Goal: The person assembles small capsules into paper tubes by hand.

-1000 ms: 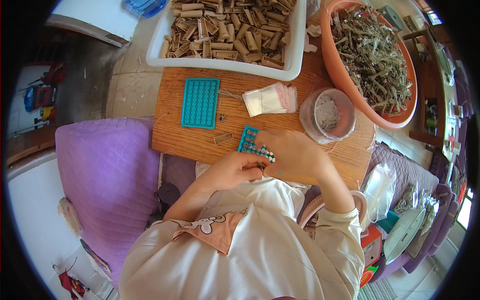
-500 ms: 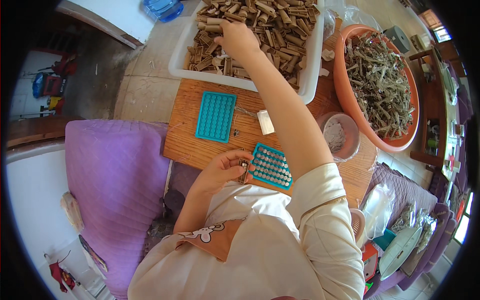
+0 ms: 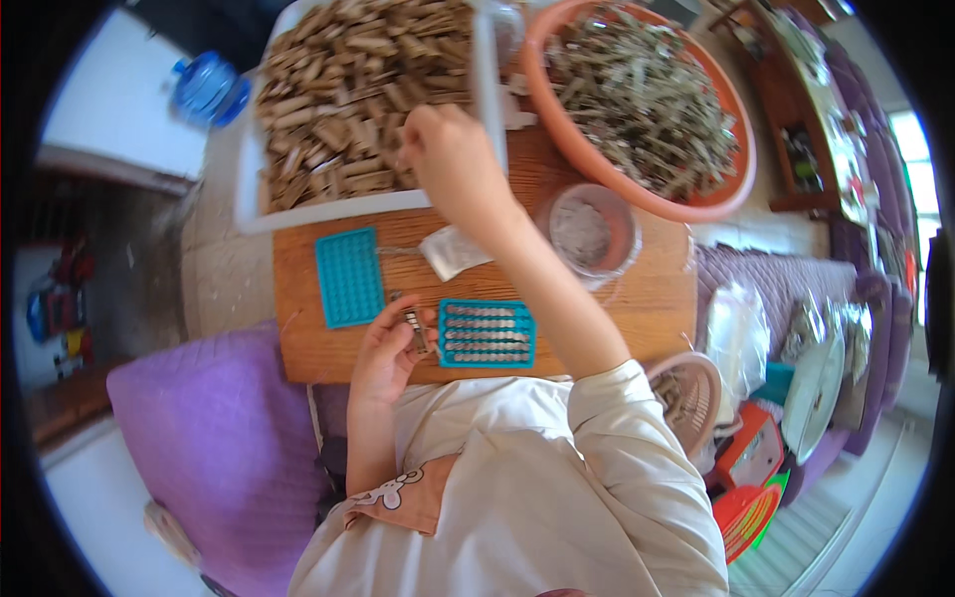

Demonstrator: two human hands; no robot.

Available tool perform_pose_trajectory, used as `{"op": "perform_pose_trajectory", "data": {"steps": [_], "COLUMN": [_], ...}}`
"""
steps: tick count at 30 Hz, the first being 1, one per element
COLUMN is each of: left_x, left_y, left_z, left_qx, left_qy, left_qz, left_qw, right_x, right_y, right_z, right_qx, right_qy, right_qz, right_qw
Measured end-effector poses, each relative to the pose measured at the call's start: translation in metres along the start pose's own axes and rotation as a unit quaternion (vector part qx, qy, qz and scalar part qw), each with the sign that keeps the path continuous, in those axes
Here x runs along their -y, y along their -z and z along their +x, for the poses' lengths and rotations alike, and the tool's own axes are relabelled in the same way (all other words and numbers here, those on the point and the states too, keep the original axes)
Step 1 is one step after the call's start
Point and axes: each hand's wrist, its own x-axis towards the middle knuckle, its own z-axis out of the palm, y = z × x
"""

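Note:
My left hand (image 3: 386, 343) is closed around a small narrow brown piece with a whitish, shiny inside (image 3: 414, 330), held just left of a teal tray (image 3: 487, 362) with rows of small silvery round pieces. Behind that hand lies a second teal tray (image 3: 350, 279), its round hollows showing no pieces. My right arm reaches forward, and my right hand (image 3: 450, 164) is over the near right part of a white plastic bin (image 3: 368, 211) heaped with brown curved cardboard-like pieces (image 3: 348, 109). Its fingers are curled together; blur hides whatever is between them.
A white packet (image 3: 456, 253) lies on the wooden table (image 3: 617, 323) behind the filled tray. To the right stand a clear tub (image 3: 580, 234) of white bits and a large orange basin (image 3: 647, 204) of wrapped greyish strips. A pink basket (image 3: 701, 383) sits beside my right elbow.
The whole view has shifted. My right hand has moved back and rightward within the bin, toward its near right corner. My left hand still holds the small brown piece beside the filled tray.

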Motion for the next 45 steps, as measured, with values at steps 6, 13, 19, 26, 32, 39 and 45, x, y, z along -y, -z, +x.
{"op": "perform_pose_trajectory", "data": {"steps": [6,13,19,26,32,39,45], "left_x": [0.008,0.020,0.022,0.032,0.030,0.029,0.033], "left_y": [-0.021,-0.036,-0.075,-0.105,-0.120,-0.140,-0.138], "left_z": [0.017,0.026,0.028,0.038,0.042,0.034,0.033], "left_qx": [0.023,0.025,-0.026,0.053,0.103,0.104,0.122], "left_qy": [0.052,0.005,-0.159,-0.164,-0.145,-0.110,-0.134], "left_qz": [-0.012,0.056,0.123,0.168,0.240,0.297,0.276], "left_qw": [0.998,0.998,0.979,0.971,0.954,0.943,0.944], "right_x": [-0.010,-0.006,0.015,0.007,0.001,-0.005,-0.002], "right_y": [0.043,0.074,0.067,0.080,0.097,0.096,0.116], "right_z": [-0.060,-0.104,-0.157,-0.165,-0.168,-0.178,-0.177], "right_qx": [-0.030,-0.050,-0.083,-0.115,-0.111,-0.148,-0.093], "right_qy": [-0.095,-0.152,-0.221,-0.225,-0.197,-0.216,-0.223], "right_qz": [-0.067,0.128,0.296,0.276,0.216,0.236,0.207], "right_qw": [0.993,0.979,0.925,0.927,0.950,0.936,0.948]}}
